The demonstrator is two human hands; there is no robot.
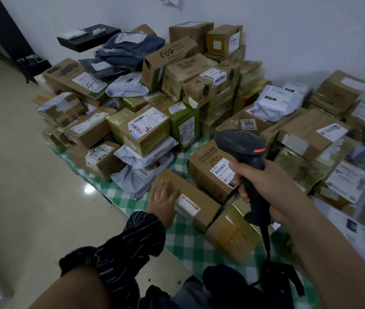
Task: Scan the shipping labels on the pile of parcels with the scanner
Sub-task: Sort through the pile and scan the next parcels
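A big pile of cardboard parcels (150, 130) and grey mailer bags lies on a green checked cloth (183, 239) on the floor, most with white shipping labels. My right hand (264, 188) grips the handle of a black scanner (242, 148), its head pointing left toward a box with a barcode label (145, 124); a small bluish light spot shows on that label's lower left. My left hand (162, 200) rests with straight fingers on a long brown box (188, 197) at the near edge, next to its white label (187, 206). The scanner's cable hangs down toward my lap.
A white wall stands behind the pile. A black tray (88, 37) and a dark stand sit at the back left. Shiny beige floor tiles (32, 186) stretch to the left. More boxes (337, 90) and a flat white parcel (364, 239) lie at the right.
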